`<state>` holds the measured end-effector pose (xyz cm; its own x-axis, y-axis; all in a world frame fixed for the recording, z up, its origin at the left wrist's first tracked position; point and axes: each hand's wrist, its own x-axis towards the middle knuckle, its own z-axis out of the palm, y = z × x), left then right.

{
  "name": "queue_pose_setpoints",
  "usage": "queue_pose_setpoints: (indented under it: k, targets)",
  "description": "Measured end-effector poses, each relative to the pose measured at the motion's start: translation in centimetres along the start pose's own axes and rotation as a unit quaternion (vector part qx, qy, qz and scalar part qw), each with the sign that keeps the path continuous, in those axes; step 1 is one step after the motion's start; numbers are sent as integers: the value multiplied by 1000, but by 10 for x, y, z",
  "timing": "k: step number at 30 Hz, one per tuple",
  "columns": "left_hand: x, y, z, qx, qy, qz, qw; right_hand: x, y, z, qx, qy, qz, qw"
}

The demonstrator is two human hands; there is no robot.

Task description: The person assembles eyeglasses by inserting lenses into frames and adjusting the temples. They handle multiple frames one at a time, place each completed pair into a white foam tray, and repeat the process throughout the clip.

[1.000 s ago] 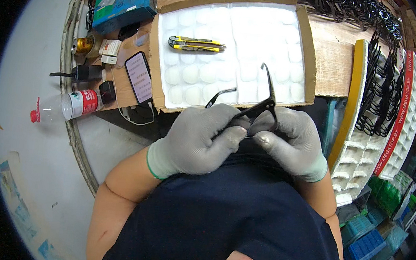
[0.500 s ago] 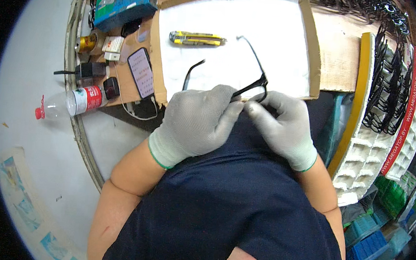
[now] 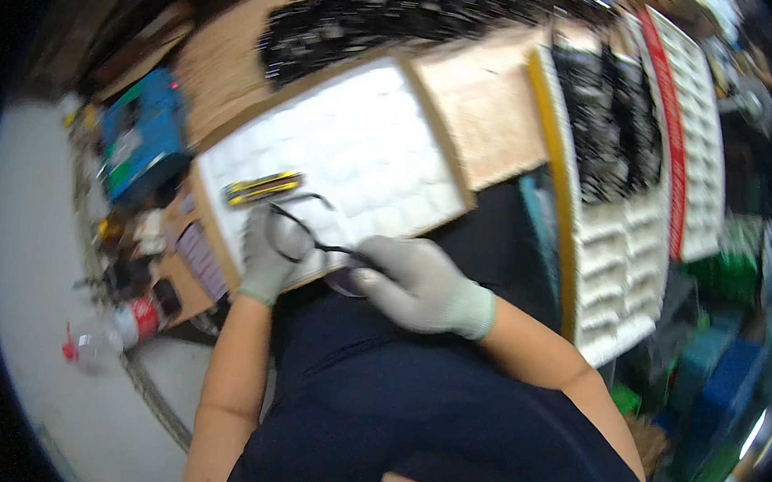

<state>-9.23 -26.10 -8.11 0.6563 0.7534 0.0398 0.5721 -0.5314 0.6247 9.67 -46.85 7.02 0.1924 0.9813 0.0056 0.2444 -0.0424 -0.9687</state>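
Black-framed eyeglasses (image 3: 326,248) are held in my right hand (image 3: 423,285), its thumb and fingers pinched at one side of the frame. One lens lies partly below those fingers, and the other rim reaches left, in front of my left hand (image 3: 266,268). That hand is at the near left edge of a white-lined cardboard tray (image 3: 349,138), its fingers just below a yellow-and-black utility knife (image 3: 263,188). Blur and the eyeglass rim hide how its fingers are set, and whether they touch the knife. A dark temple arm extends over the white lining.
Black eyeglass frames (image 3: 403,25) are heaped behind the tray. More hang on a white compartment rack (image 3: 621,250) with a yellow edge at right. On the left are a blue box (image 3: 145,136), a phone (image 3: 200,258) and a plastic bottle (image 3: 116,329).
The view has swung and blurred. My left hand has left the eyeglasses and moved toward the knife. My right hand still holds the eyeglasses, which have turned.
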Motion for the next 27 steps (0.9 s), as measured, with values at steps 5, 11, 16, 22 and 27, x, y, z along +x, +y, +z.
queue_pose_setpoints:
  k: [5, 11, 16, 22, 27]
  targets:
    - [3, 23, -17, -17, -86, -118, 989, -2, 4, 7, 77, 4, 9, 997]
    - [-30, 83, -66, -579, -138, -128, 793, -3, 11, 16, -13, 4, 81, 997]
    - [-39, 93, -66, -435, -44, -50, 898, 6, 10, 31, 38, 40, 13, 998]
    - [-42, 83, -70, -357, -41, -9, 933, 8, 6, 28, 75, 70, 19, 995]
    - [-11, 125, -144, -202, 125, 187, 953, 5, 9, 16, 103, 81, 78, 988]
